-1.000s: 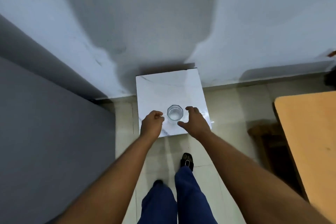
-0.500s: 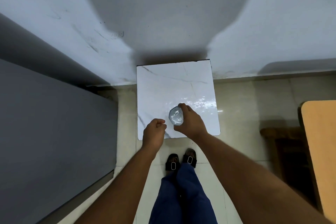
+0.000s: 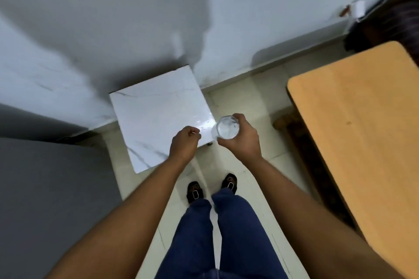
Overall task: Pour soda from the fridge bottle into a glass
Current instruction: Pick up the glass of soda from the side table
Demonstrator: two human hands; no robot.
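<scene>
A clear, empty-looking glass (image 3: 227,127) is held in my right hand (image 3: 242,140), lifted off and just past the right edge of a small white marble-topped stand (image 3: 156,118). The fingers wrap the glass from the right and below, and I look straight down into its mouth. My left hand (image 3: 184,144) is closed in a loose fist over the stand's front right part, holding nothing. No bottle and no fridge interior are in view.
A grey flat surface (image 3: 52,199) fills the left side, close to the stand. A light wooden table (image 3: 362,133) stands at the right with a dark stool beneath it. Pale tiled floor (image 3: 244,97) runs between them, where my feet stand. A white wall rises behind.
My right hand closed on the glass, lifted it off the marble stand and carried it right. The view swung right, so the wooden table now shows more. The left fist stayed beside it.
</scene>
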